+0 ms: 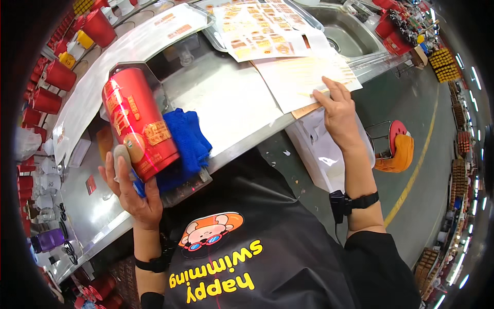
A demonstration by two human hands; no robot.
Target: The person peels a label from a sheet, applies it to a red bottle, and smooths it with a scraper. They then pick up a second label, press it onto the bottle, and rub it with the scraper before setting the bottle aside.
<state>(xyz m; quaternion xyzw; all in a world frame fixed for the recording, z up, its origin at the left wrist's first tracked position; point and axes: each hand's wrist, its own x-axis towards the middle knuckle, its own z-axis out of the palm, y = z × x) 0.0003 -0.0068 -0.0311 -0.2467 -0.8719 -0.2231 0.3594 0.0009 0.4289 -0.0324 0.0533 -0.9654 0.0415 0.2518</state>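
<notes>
A red metallic canister (138,123) with gold decals lies tilted in a holder over the table edge. My left hand (135,198) is at its near end, fingers spread, with a pale finger cot (122,155) on one finger. The thumb is close to the canister's bottom rim; whether it touches, I cannot tell. A blue cloth (186,141) lies beneath and beside the canister. On the right, my right hand (339,110) rests its outstretched fingers on the edge of a pale sheet (303,77). Above that sheet lies a printed decal sheet (265,33).
A metal sink (345,33) is set in at the back right. Below the sheets stands a white bin (327,154), with a stool bearing an orange cloth (399,154) farther right. Red buckets (98,28) and white cups line the left. Paper scraps lie on the floor.
</notes>
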